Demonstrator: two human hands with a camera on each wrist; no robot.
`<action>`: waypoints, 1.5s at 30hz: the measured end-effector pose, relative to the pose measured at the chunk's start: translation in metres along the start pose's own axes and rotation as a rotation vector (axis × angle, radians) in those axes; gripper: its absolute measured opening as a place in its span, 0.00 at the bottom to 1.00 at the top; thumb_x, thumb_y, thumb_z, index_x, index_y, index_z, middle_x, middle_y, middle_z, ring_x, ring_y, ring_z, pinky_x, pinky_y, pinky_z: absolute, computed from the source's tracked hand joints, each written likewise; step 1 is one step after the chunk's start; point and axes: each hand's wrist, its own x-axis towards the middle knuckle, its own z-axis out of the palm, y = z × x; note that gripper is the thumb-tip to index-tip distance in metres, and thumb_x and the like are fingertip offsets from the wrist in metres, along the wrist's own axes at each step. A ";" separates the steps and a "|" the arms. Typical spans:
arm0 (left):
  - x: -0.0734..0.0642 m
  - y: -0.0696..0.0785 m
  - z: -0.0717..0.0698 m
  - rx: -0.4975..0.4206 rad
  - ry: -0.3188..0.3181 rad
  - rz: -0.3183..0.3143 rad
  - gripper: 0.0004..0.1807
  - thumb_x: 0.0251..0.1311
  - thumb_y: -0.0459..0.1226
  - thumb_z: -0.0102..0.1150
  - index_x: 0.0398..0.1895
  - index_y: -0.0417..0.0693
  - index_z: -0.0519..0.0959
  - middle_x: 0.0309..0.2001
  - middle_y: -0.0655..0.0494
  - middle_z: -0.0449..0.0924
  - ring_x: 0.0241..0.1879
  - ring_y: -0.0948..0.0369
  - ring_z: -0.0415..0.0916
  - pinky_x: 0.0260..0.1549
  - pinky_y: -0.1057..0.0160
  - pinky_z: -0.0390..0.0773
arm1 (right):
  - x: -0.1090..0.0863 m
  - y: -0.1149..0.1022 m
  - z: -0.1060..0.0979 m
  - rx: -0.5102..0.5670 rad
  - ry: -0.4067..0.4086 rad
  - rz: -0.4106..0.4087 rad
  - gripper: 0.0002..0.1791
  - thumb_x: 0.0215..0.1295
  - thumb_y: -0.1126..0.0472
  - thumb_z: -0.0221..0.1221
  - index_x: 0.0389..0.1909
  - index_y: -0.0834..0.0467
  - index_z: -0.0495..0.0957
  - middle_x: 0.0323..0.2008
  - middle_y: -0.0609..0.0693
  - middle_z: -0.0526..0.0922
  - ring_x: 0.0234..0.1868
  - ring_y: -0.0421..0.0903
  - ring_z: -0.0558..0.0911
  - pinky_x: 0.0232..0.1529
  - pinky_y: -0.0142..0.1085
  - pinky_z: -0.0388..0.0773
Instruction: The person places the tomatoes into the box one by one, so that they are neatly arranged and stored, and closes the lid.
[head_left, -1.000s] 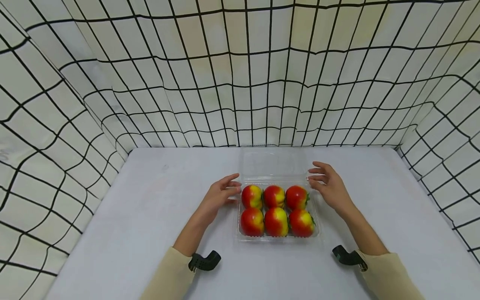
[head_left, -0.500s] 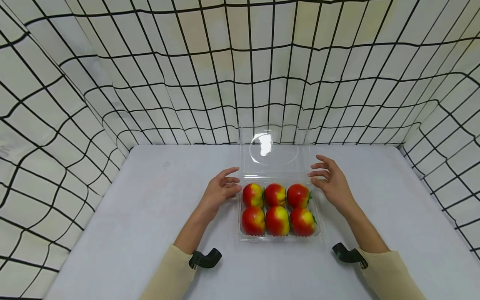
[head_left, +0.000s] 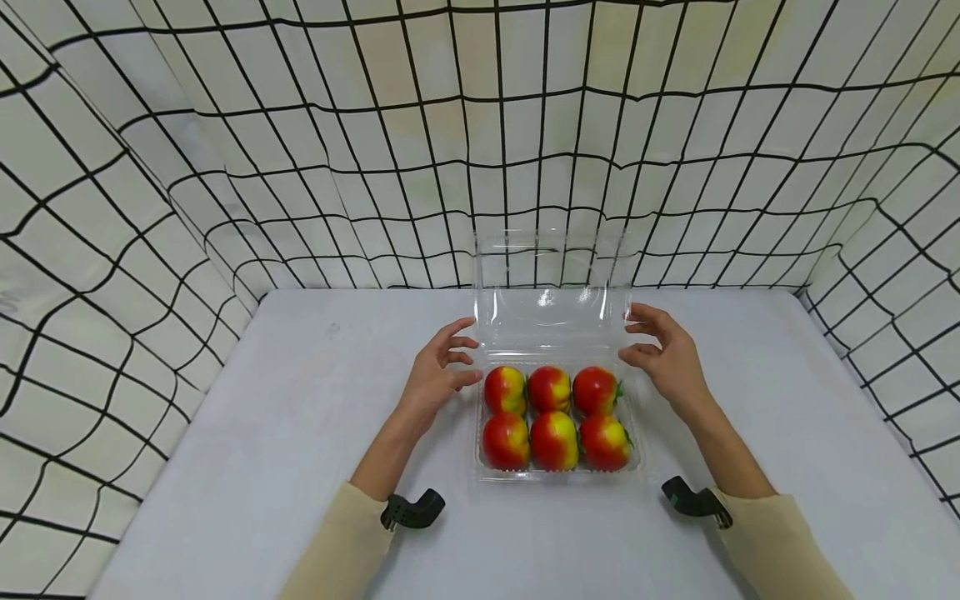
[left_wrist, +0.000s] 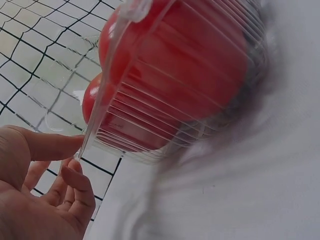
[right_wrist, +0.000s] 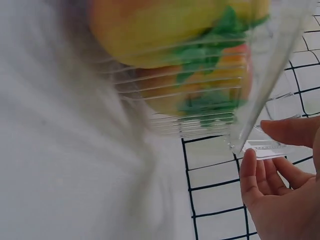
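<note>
A clear plastic clamshell box (head_left: 558,477) lies on the table with several red-and-yellow fruits (head_left: 553,440) in two rows. Its hinged lid (head_left: 551,321) stands tilted up at the back. At the box's back left corner is my left hand (head_left: 438,375), fingers spread, the thumb tip right at the rim in the left wrist view. My right hand (head_left: 667,362) is on the other side, fingertips at the lid's right edge and thumb near the hinge. In the right wrist view the thumb and fingers of that hand (right_wrist: 280,170) stand apart around the lid's edge. Green leaves (right_wrist: 215,50) show on some fruit.
A white table (head_left: 315,417) bears the box. Black netting (head_left: 420,167) over pale walls rises behind and at both sides. Dark wrist-worn mounts (head_left: 414,510) stick out at both sleeves.
The lid has swung up from lying back on the table to a raised tilt. Both hands have moved slightly away toward the back, their fingers following the lid's sides. The fruits stay put.
</note>
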 end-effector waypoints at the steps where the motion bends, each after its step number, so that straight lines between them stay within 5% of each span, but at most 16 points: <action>1: 0.000 0.001 0.000 0.001 -0.006 0.005 0.42 0.59 0.27 0.69 0.75 0.64 0.69 0.64 0.43 0.76 0.56 0.48 0.75 0.35 0.63 0.79 | 0.001 -0.002 0.000 0.011 0.006 -0.003 0.35 0.67 0.73 0.63 0.74 0.65 0.66 0.65 0.59 0.75 0.56 0.34 0.77 0.50 0.16 0.79; 6: 0.001 0.009 -0.002 -0.025 -0.030 0.044 0.42 0.62 0.30 0.69 0.78 0.62 0.66 0.68 0.44 0.71 0.59 0.48 0.77 0.36 0.65 0.80 | 0.003 -0.010 -0.001 0.053 0.026 -0.028 0.31 0.70 0.68 0.63 0.72 0.64 0.68 0.59 0.40 0.79 0.59 0.35 0.79 0.52 0.18 0.80; 15: 0.004 0.023 -0.007 -0.179 -0.018 0.178 0.36 0.70 0.34 0.64 0.78 0.64 0.66 0.69 0.38 0.70 0.52 0.60 0.79 0.37 0.69 0.85 | 0.003 -0.018 -0.002 0.103 0.029 -0.085 0.31 0.73 0.68 0.60 0.75 0.57 0.68 0.55 0.38 0.79 0.59 0.41 0.79 0.55 0.19 0.80; 21: 0.004 0.030 -0.008 -0.204 -0.010 0.243 0.36 0.70 0.35 0.63 0.79 0.64 0.64 0.71 0.41 0.70 0.52 0.63 0.81 0.38 0.68 0.86 | 0.001 -0.024 -0.002 0.130 0.016 -0.108 0.30 0.73 0.69 0.59 0.74 0.57 0.68 0.55 0.40 0.78 0.60 0.43 0.78 0.52 0.21 0.82; 29: -0.001 0.052 -0.008 -0.217 0.054 0.350 0.35 0.70 0.35 0.62 0.78 0.63 0.66 0.66 0.49 0.73 0.49 0.62 0.81 0.38 0.67 0.87 | 0.000 -0.033 -0.004 0.334 -0.012 -0.168 0.23 0.72 0.75 0.57 0.66 0.66 0.69 0.57 0.46 0.78 0.60 0.46 0.77 0.51 0.32 0.87; 33: -0.005 0.059 -0.007 -0.203 0.062 0.392 0.34 0.69 0.34 0.63 0.77 0.60 0.69 0.61 0.47 0.73 0.47 0.61 0.81 0.43 0.67 0.87 | -0.002 -0.040 -0.007 0.315 0.006 -0.192 0.26 0.72 0.74 0.57 0.69 0.64 0.68 0.57 0.46 0.78 0.60 0.47 0.77 0.51 0.31 0.87; 38: -0.010 0.060 -0.007 -0.176 0.053 0.419 0.33 0.67 0.34 0.64 0.75 0.60 0.71 0.57 0.50 0.73 0.48 0.58 0.81 0.47 0.66 0.87 | -0.005 -0.047 -0.009 0.290 0.030 -0.208 0.30 0.72 0.73 0.57 0.73 0.57 0.69 0.56 0.47 0.78 0.59 0.48 0.76 0.51 0.30 0.86; 45: -0.013 0.052 -0.008 -0.178 0.044 0.461 0.29 0.68 0.32 0.61 0.72 0.55 0.72 0.55 0.57 0.74 0.52 0.57 0.82 0.52 0.66 0.85 | -0.009 -0.051 -0.010 0.385 0.043 -0.272 0.24 0.72 0.74 0.54 0.68 0.65 0.71 0.53 0.57 0.79 0.57 0.51 0.79 0.55 0.34 0.86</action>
